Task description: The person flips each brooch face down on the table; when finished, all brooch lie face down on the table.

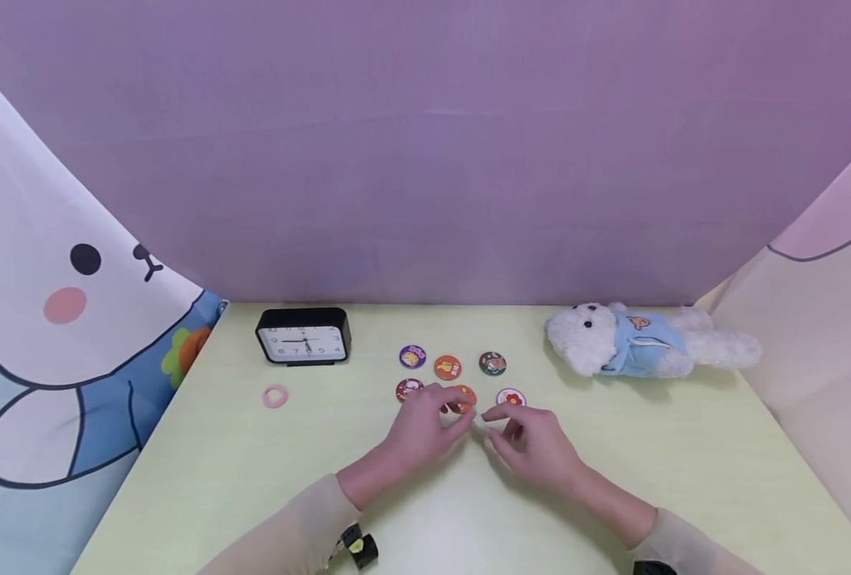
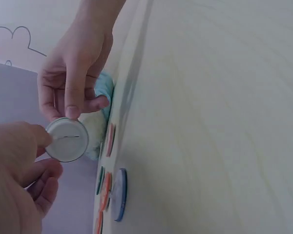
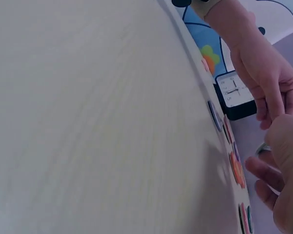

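Note:
Between my two hands is a round pin badge (image 2: 67, 141), held up off the table with its white back and metal pin showing in the left wrist view. My left hand (image 1: 423, 422) pinches one edge, a fingertip lying over the back near the pin. Thumb and finger of my right hand (image 1: 538, 443) pinch the opposite rim. Just beyond the hands lie several badges: a purple one (image 1: 412, 356), an orange one (image 1: 447, 367), a dark green one (image 1: 493, 363) and a white one with a red flower (image 1: 511, 396). My left hand partly covers a dark red badge (image 1: 408, 388) and another orange badge (image 1: 465, 393).
A black desk clock (image 1: 304, 336) stands at the back left, with a pink ring (image 1: 276, 396) in front of it. At the back right a white plush toy in a blue top (image 1: 648, 343) lies on its side. A purple cloth (image 1: 425, 160) hangs behind the table.

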Tool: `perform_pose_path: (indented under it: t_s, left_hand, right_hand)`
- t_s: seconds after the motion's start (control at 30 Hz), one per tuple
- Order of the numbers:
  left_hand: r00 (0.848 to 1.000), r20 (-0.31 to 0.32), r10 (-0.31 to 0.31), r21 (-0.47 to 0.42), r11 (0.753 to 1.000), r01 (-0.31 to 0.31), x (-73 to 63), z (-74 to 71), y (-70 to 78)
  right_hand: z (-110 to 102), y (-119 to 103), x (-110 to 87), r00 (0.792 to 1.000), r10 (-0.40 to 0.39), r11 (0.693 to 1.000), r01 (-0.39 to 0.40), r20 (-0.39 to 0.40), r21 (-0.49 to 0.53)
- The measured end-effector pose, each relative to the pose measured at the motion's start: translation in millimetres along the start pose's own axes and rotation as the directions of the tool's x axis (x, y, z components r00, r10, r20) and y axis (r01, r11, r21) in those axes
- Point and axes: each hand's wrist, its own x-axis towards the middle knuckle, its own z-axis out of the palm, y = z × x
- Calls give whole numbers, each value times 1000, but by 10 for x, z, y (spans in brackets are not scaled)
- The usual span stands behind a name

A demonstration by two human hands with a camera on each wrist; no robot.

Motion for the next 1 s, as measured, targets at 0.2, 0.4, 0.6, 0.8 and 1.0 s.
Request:
perform_pose_path:
  t_s: [0.2, 0.4, 0.6, 0.8, 1.0]
  left_hand:
    - [995, -72, 76, -54, 995, -80, 11, -33, 17]
    - [994, -64, 92, -25, 995, -94, -8, -46, 39]
    - [996, -68, 54, -4, 998, -55, -22, -43, 51]
    - [994, -91, 54, 10, 999, -54, -18, -34, 49]
    - [992, -87, 88, 31, 996, -86, -20, -16, 46]
  right_hand:
    - [-29, -84, 43, 991, -42, 997, 50, -129, 58]
    - [-77, -127, 91, 989, 3, 992, 15, -147, 122]
    - [-80, -162, 121, 990, 31, 976, -1, -138, 216]
    - [-92, -166, 119, 989, 52, 965, -15, -136, 262]
    - [-113, -140, 102, 991, 101, 947, -70, -84, 314]
